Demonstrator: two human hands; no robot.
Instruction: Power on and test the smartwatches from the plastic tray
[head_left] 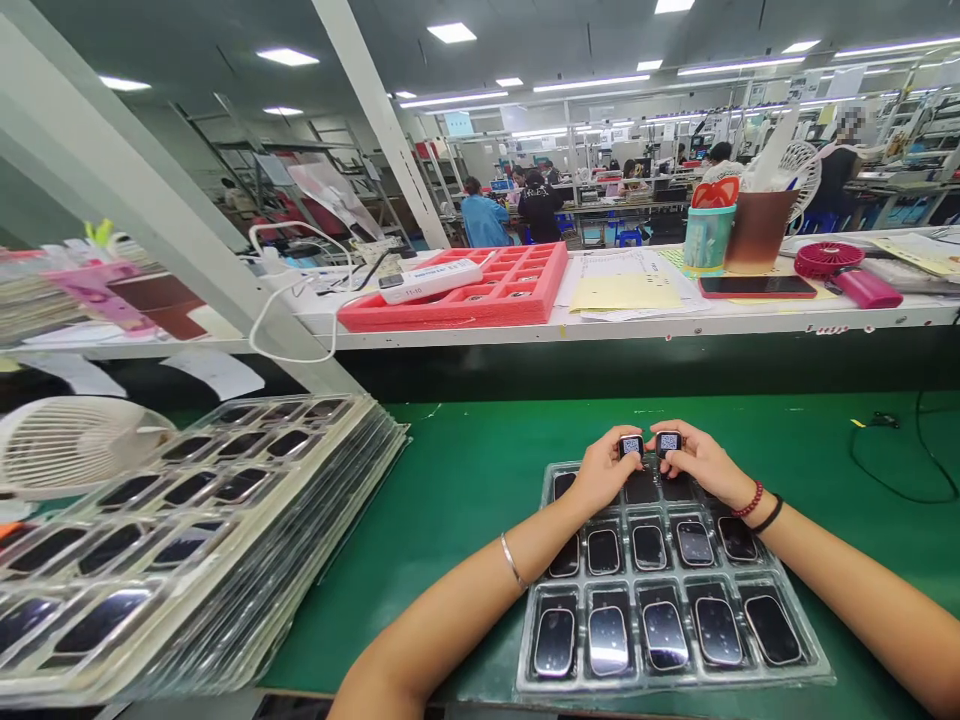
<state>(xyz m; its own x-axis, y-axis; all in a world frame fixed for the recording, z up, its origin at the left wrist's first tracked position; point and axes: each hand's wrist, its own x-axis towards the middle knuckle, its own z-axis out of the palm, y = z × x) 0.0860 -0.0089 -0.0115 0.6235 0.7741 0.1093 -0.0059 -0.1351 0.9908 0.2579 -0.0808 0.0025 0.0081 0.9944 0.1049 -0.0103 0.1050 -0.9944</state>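
Note:
Over the back row of a clear plastic tray [814, 660], my left hand [606, 465] pinches a small watch face [631, 446] that shows a square code. Close beside it, my right hand [701, 460] holds a second watch face [668, 444] with a similar code on its lit screen. A narrow gap separates the two. Below them, the tray's compartments hold several dark watch faces, such as one in the front row [608, 640]. My forearms and hands cover parts of the back row and the tray's left side.
A tall stack of filled trays [322, 520] stands at the left, near a white fan [75, 445]. Across the back runs a shelf [480, 337] bearing a red foam tray [450, 312], papers, cups and a phone [757, 288]. A black cable [892, 490] lies at the right.

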